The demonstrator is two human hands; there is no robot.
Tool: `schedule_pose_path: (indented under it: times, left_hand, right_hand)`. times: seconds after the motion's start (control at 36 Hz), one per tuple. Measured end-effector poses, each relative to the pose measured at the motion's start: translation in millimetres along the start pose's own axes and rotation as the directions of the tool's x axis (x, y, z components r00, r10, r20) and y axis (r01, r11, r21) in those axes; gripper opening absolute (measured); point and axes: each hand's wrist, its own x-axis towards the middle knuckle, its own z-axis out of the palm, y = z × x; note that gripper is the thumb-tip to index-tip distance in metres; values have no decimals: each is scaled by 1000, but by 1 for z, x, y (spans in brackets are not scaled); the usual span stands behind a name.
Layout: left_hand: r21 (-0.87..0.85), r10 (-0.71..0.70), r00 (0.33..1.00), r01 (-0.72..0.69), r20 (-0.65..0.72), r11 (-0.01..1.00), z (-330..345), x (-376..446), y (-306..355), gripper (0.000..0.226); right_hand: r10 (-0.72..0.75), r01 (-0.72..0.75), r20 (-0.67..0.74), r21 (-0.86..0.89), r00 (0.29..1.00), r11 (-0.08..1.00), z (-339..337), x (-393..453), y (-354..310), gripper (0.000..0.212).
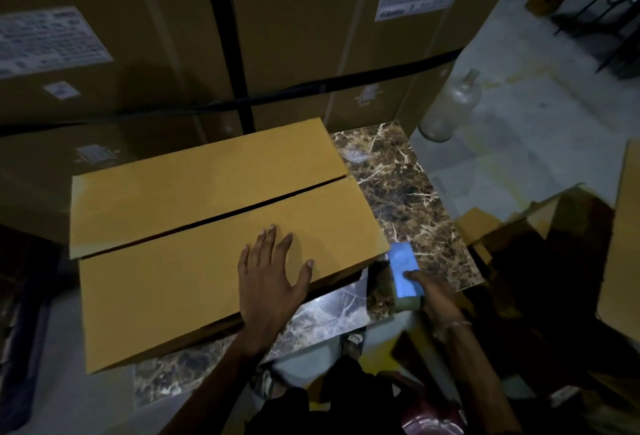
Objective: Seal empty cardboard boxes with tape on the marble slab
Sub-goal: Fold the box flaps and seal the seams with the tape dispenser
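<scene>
A long tan cardboard box (194, 226) lies on the brown-veined marble slab (408, 192), its two top flaps folded down with a dark seam between them. My left hand (270, 275) rests flat on the near flap with fingers spread. Just off the box's near right corner, my right hand (433, 296) grips a blue tape dispenser (403, 270) with a roll of clear tape under it.
Tall stacked cartons (138, 36) with white labels and black straps stand right behind the slab. A clear glass bottle (450, 108) stands on the floor at the right. More cardboard boxes (540, 237) lie at the right, in shadow. My legs and shoes show below.
</scene>
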Motion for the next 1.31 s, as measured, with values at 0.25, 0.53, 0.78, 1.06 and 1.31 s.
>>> schedule_pose_path:
  times: [0.25,0.53,0.78,1.06,1.31]
  left_hand:
    - [-321,-14,915,156,404,934,-36,5,6,66]
    - [-668,-36,670,734,742,-120,-132,-3,5,49]
    - [-707,-94,706,676,702,-207,-153,-23,-50,31]
    - [-781,-373,686,563,624,-271,-177,-15,-78,24]
    - [-851,-639,591,479,492,-213,-193,-3,-108,22]
  right_hand:
    - [-383,369,375,112,844,923,-7,-123,-82,27]
    - [-318,407,703,44,636,912,69,-143,-91,39]
    - [-88,411,904,-102,419,906,136,-136,-116,63]
    - [16,620,979,-143,205,772,213,-116,-174,39]
    - [99,747,988,-153,117,647,290,-126,-198,14]
